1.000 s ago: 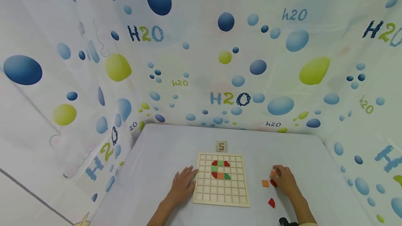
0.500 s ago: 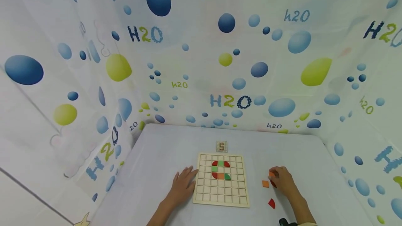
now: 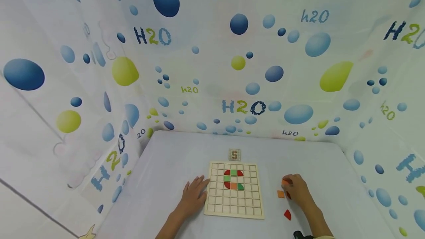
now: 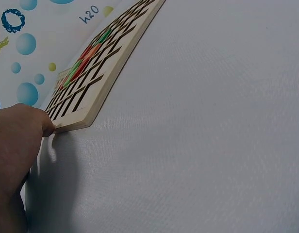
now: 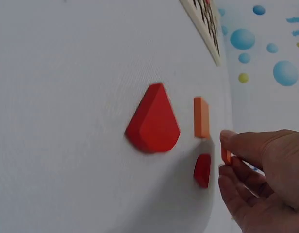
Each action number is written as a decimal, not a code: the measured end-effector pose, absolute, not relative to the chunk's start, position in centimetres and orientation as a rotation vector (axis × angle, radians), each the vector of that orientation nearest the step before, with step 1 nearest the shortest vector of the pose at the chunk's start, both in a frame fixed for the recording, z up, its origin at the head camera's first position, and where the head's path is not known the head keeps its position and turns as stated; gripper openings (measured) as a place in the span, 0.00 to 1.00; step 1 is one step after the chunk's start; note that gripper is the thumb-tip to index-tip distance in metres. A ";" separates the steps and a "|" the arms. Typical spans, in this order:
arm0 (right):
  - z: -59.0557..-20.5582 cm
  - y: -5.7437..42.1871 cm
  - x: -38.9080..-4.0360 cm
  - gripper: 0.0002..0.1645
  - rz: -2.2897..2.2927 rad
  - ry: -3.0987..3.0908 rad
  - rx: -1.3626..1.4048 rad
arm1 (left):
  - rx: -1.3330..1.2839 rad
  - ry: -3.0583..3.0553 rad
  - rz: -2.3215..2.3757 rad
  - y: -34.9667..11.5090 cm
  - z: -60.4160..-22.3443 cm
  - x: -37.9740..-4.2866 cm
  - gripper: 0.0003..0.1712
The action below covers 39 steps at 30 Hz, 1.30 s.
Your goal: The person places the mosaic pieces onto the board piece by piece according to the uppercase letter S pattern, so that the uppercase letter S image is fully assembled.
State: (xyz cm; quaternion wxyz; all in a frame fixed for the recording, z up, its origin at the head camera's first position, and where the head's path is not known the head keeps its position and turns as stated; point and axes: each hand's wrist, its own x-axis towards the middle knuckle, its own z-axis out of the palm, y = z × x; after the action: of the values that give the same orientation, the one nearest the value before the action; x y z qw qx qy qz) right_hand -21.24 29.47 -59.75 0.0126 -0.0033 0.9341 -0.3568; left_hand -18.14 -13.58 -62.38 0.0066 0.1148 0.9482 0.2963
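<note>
My right hand (image 3: 298, 190) pinches an orange square tile (image 5: 226, 154) between thumb and fingers, right of the board. Below it on the table lie a second orange square tile (image 3: 280, 194), a red quarter-round tile (image 3: 287, 215) and another red tile (image 5: 202, 171), partly hidden by the hand in the head view. My left hand (image 3: 194, 196) rests at the left edge of the wooden grid board (image 3: 234, 205), fingertips touching its rim. On the board, red, light green, orange and dark green tiles (image 3: 234, 186) form a C-like curve.
A small card (image 3: 234, 154) with a brown figure on a grid lies behind the board. The table (image 3: 172, 158) is white, with bubble-printed curtains (image 3: 199, 65) around its back and sides. A dark object (image 3: 299, 234) sits by the right wrist.
My right hand has shifted slightly left with the orange tile between its fingers. The left hand and the board stay where they were.
</note>
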 end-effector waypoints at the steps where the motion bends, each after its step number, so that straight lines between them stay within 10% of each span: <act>1: -59.7 29.2 -21.2 0.17 -1.137 2.901 -0.012 | 0.355 2.965 0.928 -13.6 -62.4 -18.1 0.27; 22: -59.2 17.1 -19.2 0.09 -1.227 2.801 -0.435 | 0.355 2.967 0.944 -13.6 -62.5 -18.0 0.27; 39: -61.1 16.1 -18.9 0.09 -1.048 2.831 -0.604 | 0.362 2.970 0.935 -13.7 -62.5 -17.9 0.27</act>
State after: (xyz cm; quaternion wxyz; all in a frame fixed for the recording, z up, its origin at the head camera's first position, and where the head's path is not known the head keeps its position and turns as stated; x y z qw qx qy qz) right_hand -18.90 16.12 -61.12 0.0315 -0.1961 0.9192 -0.3401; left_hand -17.93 -13.71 -62.51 0.0035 0.1156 0.9475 0.2982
